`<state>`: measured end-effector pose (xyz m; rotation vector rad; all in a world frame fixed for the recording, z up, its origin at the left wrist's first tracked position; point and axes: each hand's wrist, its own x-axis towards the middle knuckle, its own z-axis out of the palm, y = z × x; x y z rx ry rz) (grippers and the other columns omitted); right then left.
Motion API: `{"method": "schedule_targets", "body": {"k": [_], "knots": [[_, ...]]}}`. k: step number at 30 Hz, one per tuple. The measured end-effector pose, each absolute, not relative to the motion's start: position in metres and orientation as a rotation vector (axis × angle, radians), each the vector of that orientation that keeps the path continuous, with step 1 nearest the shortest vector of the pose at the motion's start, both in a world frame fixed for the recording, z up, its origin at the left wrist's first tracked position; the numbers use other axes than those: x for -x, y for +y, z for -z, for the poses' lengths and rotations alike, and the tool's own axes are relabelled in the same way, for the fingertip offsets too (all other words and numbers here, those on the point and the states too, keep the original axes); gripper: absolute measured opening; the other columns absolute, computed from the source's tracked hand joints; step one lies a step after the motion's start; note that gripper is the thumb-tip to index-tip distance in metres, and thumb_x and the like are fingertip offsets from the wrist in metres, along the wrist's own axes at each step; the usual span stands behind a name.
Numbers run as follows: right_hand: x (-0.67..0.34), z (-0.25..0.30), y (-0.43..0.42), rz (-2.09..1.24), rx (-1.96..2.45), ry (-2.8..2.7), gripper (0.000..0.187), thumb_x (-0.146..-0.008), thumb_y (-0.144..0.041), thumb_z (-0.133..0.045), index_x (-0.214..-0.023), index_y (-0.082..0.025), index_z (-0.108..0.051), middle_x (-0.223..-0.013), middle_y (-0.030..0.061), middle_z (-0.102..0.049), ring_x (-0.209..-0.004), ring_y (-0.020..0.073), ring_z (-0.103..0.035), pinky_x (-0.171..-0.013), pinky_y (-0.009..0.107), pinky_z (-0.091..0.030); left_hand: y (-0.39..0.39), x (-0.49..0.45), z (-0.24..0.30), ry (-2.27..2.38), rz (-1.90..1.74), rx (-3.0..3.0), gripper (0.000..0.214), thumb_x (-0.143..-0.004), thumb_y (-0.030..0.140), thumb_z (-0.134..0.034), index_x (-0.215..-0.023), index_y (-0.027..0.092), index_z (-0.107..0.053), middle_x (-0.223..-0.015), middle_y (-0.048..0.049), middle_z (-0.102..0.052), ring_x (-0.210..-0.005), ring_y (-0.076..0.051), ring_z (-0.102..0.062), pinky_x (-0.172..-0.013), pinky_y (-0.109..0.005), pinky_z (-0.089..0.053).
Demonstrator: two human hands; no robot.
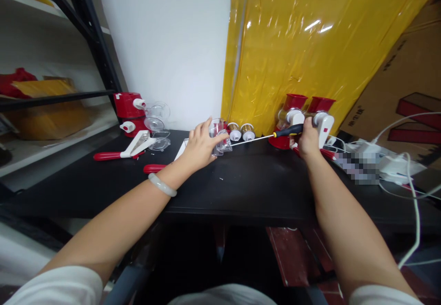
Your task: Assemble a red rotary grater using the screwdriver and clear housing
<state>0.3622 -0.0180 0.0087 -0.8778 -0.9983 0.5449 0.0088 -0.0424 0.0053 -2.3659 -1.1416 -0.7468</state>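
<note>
My left hand (199, 147) grips a clear plastic housing part (220, 138) on the black table (241, 185), fingers curled round it. My right hand (308, 140) is closed on the black and yellow handle of a screwdriver (272, 136). Its long shaft points left, with the tip at the clear part. A pale bangle sits on my left wrist. Just behind my right hand stand two red and white grinder units (310, 116).
Two brass-coloured drums (241, 132) sit by the yellow sheet. At the left lie a red and white unit (129, 112), clear discs (156, 116) and red-handled cranks (120, 151). White cables and boxes (396, 162) crowd the right; a shelf rack stands left.
</note>
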Motion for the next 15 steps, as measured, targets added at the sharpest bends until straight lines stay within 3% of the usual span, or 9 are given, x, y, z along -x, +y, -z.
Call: {"method": "schedule_targets", "body": {"k": [4,9,12,15], "knots": [[-0.3619,-0.0098,-0.0216,-0.693,0.832,-1.027,0.062,-0.072,-0.081,-0.046,-0.066,-0.02,-0.06,-0.044,0.0009,-0.052,-0.043,0.0185,-0.057,-0.033,0.029,-0.044,-0.0435,-0.0089,-0.0054,-1.139,0.737,2.377,0.082,-0.066,0.02,-0.082,-0.137,0.039,-0.047,-0.16,-0.01,-0.012,-0.136,-0.044,-0.027,-0.104,-0.061,-0.033],[-0.3615,-0.0118,-0.0224,-0.64,0.801,-1.081,0.043,-0.071,-0.063,-0.061,-0.069,-0.02,-0.061,-0.059,-0.0004,-0.06,-0.042,0.0126,-0.054,-0.032,0.024,-0.041,-0.0442,-0.0088,-0.0057,-1.136,0.73,2.382,0.081,-0.067,0.019,-0.081,-0.137,0.04,-0.047,-0.16,-0.0095,-0.013,-0.136,-0.044,-0.028,-0.103,-0.061,-0.034],[-0.3609,-0.0109,-0.0227,-0.526,0.851,-1.13,0.04,-0.073,-0.06,-0.066,-0.072,-0.02,-0.06,-0.049,-0.0037,-0.053,-0.034,0.0096,-0.045,-0.027,0.021,-0.032,-0.0441,-0.0087,-0.0057,-1.133,0.721,2.392,0.081,-0.067,0.018,-0.08,-0.137,0.04,-0.047,-0.16,-0.0094,-0.013,-0.136,-0.044,-0.028,-0.103,-0.061,-0.034],[-0.3617,-0.0099,-0.0239,-0.491,0.888,-1.149,0.044,-0.079,-0.063,-0.057,-0.07,-0.02,-0.06,-0.039,-0.0055,-0.042,-0.028,0.0087,-0.035,-0.025,0.02,-0.023,-0.0444,-0.0087,-0.0058,-1.13,0.708,2.404,0.083,-0.066,0.017,-0.08,-0.138,0.04,-0.047,-0.16,-0.01,-0.012,-0.137,-0.044,-0.027,-0.103,-0.061,-0.034]]}}
